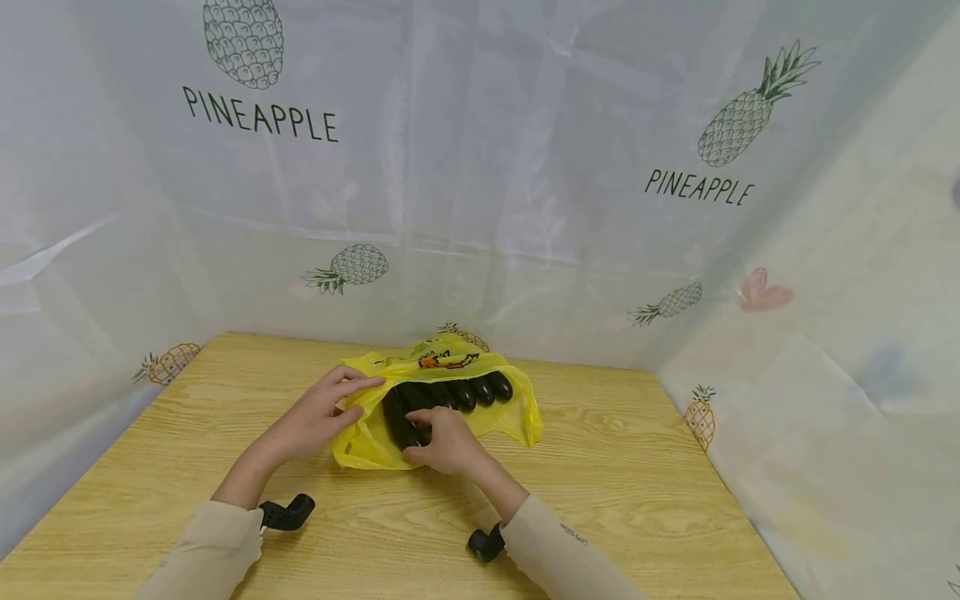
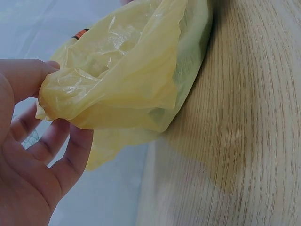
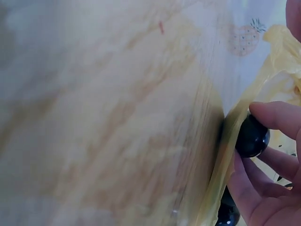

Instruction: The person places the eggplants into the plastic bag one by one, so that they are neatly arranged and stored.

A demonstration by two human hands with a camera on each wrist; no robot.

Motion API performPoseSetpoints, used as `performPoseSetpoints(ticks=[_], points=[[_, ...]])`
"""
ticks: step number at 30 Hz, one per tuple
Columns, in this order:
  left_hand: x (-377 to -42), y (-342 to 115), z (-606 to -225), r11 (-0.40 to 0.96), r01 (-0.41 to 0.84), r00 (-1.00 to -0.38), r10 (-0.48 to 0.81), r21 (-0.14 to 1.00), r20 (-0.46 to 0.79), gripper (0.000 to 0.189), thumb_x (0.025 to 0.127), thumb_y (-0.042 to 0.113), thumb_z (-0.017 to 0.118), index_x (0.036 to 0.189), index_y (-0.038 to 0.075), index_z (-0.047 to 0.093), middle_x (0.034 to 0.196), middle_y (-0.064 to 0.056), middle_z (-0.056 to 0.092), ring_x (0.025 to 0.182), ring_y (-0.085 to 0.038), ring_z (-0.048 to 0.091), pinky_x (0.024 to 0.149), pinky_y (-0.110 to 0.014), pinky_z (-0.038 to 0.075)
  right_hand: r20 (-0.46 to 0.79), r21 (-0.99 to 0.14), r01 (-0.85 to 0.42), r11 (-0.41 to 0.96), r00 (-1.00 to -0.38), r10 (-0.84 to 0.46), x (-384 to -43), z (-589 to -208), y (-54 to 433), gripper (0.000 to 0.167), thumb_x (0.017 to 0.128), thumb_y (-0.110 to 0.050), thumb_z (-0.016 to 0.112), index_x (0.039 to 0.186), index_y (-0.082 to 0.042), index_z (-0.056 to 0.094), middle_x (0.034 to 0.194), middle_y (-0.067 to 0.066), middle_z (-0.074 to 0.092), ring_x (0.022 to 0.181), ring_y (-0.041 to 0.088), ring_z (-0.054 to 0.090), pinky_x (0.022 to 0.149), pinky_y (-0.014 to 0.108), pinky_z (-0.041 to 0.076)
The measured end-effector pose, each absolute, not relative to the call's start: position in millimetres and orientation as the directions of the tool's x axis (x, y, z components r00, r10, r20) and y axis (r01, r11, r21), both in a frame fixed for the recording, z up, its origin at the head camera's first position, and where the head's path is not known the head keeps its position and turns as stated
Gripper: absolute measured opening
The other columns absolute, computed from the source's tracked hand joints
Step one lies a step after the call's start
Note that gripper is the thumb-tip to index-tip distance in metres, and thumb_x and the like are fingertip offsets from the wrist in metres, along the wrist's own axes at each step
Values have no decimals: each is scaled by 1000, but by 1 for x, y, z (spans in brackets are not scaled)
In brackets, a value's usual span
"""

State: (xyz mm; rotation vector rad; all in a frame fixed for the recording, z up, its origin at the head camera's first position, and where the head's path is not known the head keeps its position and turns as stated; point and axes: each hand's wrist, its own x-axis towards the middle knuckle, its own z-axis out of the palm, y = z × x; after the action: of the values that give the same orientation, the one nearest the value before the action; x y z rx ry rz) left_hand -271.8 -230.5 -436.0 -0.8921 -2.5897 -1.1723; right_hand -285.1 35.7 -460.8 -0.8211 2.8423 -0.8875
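A yellow plastic bag (image 1: 450,364) lies on the wooden table with its mouth toward me. Inside it several glossy black eggplants (image 1: 482,390) lie side by side. My left hand (image 1: 318,417) is at the bag's left side; in the left wrist view its thumb and fingers pinch the edge of the bag (image 2: 131,80). My right hand (image 1: 448,443) reaches into the mouth and grips the end of the leftmost eggplant (image 1: 400,421). In the right wrist view, thumb and fingers stand around that eggplant's round end (image 3: 253,136), and another eggplant (image 3: 227,212) shows below.
The wooden table (image 1: 600,483) extends around the bag on all sides. White pineapple-print sheeting (image 1: 487,167) hangs behind the table and along its sides. A black wrist mount (image 1: 287,512) sticks out from the left sleeve, and another (image 1: 486,543) from the right.
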Motion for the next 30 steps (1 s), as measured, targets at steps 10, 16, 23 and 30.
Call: performPoseSetpoints(ticks=[10,16,23,30], points=[[-272,-229,-435,505,573,-812,455,646,365,52,105,3,65,154,16,58,133,-8,53,88,-17,49,71,-29,45,152,-485,-481,731,-869,-471,-293,-459,26,50,90,-32,88,134,-12,75,109,0,70,96,12,62,80,25,53],[-271,-228,-435,510,568,-816,451,646,361,52,105,2,65,155,16,58,133,-8,53,92,-18,50,73,-29,45,154,-453,-470,758,-878,-452,-297,-457,19,51,90,-37,88,133,-15,75,106,-1,69,91,10,60,77,25,52],[-271,-229,-435,505,576,-811,453,643,370,52,104,0,65,154,14,58,133,-9,53,89,-17,50,72,-29,46,154,-451,-440,776,-895,-418,-299,-458,13,50,88,-39,89,131,-16,77,105,-2,69,92,12,61,77,25,53],[-271,-228,-436,506,578,-810,454,640,372,52,104,1,65,154,14,58,133,-9,53,91,-17,49,74,-29,45,177,-472,-433,768,-900,-398,-299,-459,13,47,86,-37,91,124,-12,78,94,-2,67,84,10,58,70,24,50]])
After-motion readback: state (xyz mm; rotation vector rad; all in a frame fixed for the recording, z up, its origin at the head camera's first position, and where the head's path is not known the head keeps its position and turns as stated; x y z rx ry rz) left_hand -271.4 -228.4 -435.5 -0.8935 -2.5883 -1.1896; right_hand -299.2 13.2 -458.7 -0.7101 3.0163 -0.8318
